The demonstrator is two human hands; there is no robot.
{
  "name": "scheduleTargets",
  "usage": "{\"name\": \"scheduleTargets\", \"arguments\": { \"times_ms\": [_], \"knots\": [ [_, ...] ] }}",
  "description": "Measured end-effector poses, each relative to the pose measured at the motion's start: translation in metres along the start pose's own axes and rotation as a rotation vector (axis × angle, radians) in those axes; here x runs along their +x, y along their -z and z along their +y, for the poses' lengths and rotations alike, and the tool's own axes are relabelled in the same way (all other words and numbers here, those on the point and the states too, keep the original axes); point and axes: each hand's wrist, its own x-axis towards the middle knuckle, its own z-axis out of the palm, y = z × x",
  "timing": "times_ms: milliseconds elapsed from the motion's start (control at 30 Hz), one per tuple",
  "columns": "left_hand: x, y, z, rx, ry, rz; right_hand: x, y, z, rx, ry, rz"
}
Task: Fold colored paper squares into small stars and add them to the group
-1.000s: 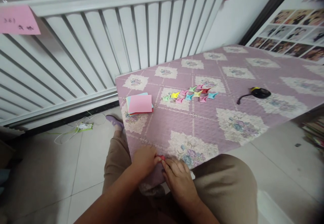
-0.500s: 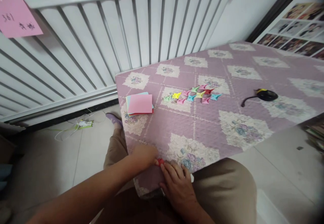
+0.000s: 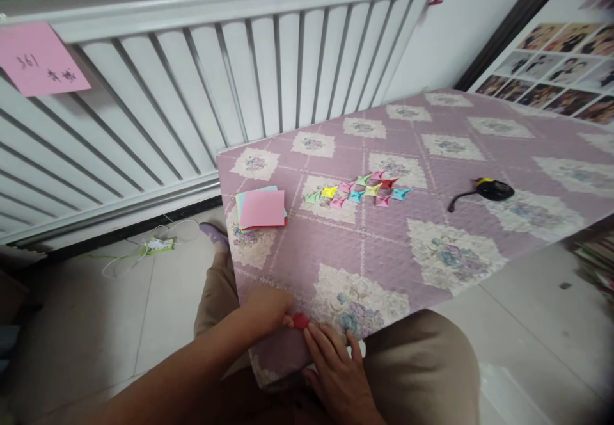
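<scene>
A small piece of folded red paper [image 3: 300, 320] lies on the cloth near the table's front corner, between my two hands. My left hand [image 3: 268, 308] is curled in from the left, with its fingertips on the paper's left side. From the right, my right hand [image 3: 336, 362] lies flat on the table edge, fingers stretched out and index fingertip touching the paper's right edge. The paper's exact folds are too small to make out. Farther back, a stack of coloured paper sheets [image 3: 261, 208], pink on top, sits at the left edge.
Several small folded paper pieces [image 3: 355, 196] in different colours stand grouped mid-table. A black object with a short tail [image 3: 495, 189] lies to the right on the flowered tablecloth [image 3: 292, 246]. A white radiator [image 3: 268, 73] lines the back. A power strip [image 3: 158, 244] is on the floor.
The view has tilted up slightly, so everything sits lower. The left hand, blurred before, is now sharper, and more of the red paper shows between the hands.
</scene>
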Motion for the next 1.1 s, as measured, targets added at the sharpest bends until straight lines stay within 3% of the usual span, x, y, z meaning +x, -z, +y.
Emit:
{"name": "scheduleTargets", "arguments": {
  "times_ms": [333, 600, 800, 933, 1100],
  "knots": [
    [0.000, 0.001, -0.003, -0.034, -0.027, 0.007, -0.003, -0.009, -0.003, -0.014, -0.040, 0.046],
    [-0.001, 0.001, 0.013, -0.036, 0.062, 0.001, -0.004, -0.010, -0.005, -0.001, -0.050, 0.034],
    [-0.002, -0.002, 0.013, -0.068, 0.074, 0.027, 0.006, 0.008, 0.004, 0.045, -0.034, -0.092],
    [-0.013, -0.010, 0.012, -0.116, 0.044, 0.113, 0.018, 0.022, 0.015, 0.211, -0.170, -0.064],
    [-0.032, -0.026, 0.012, -0.162, 0.027, 0.208, 0.034, 0.021, 0.013, 0.283, -0.345, -0.091]
  ]
}}
